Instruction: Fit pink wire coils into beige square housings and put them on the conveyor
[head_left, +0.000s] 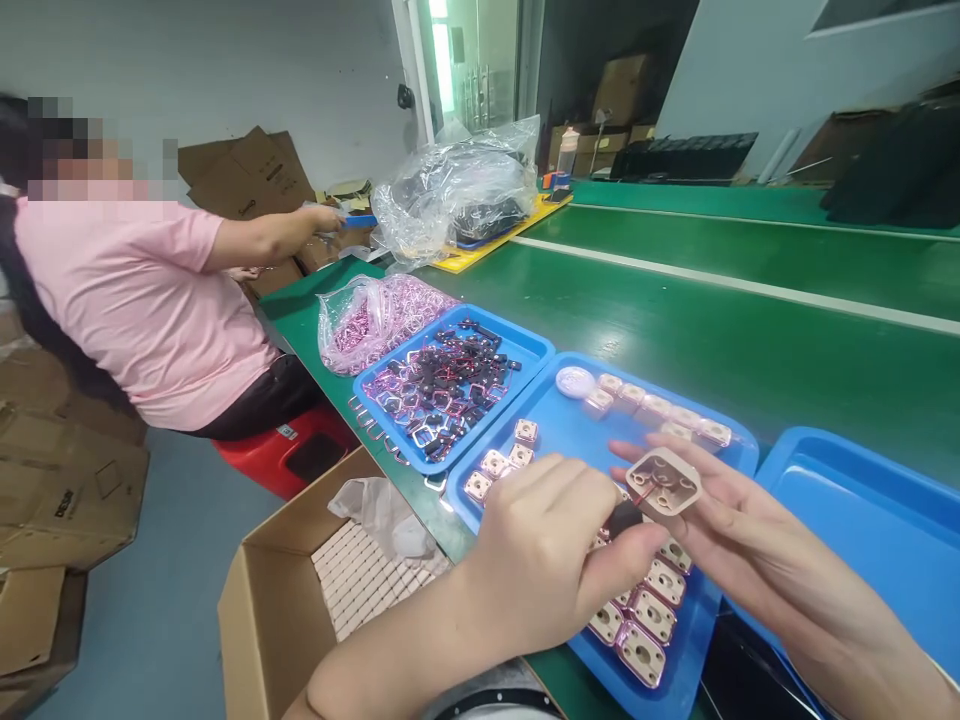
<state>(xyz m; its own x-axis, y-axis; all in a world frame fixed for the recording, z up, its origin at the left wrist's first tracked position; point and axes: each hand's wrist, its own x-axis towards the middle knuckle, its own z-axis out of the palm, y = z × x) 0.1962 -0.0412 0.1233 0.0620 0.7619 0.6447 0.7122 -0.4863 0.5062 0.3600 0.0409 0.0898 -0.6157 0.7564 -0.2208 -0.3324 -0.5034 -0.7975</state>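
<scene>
Far left of both hands: co-worker's hand (324, 216) busy at plastic bag (457, 190). Nearer, left hand (540, 560) clenched on small dark part (624, 517), pressed to beige square frame (664, 482) grasped in right hand (750, 530), raised above blue tray (555, 425) of finished frames, presumably for fitting.

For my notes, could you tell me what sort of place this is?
Probably a small assembly workshop: a long green bench, blue trays of small parts, and a co-worker alongside.
</scene>
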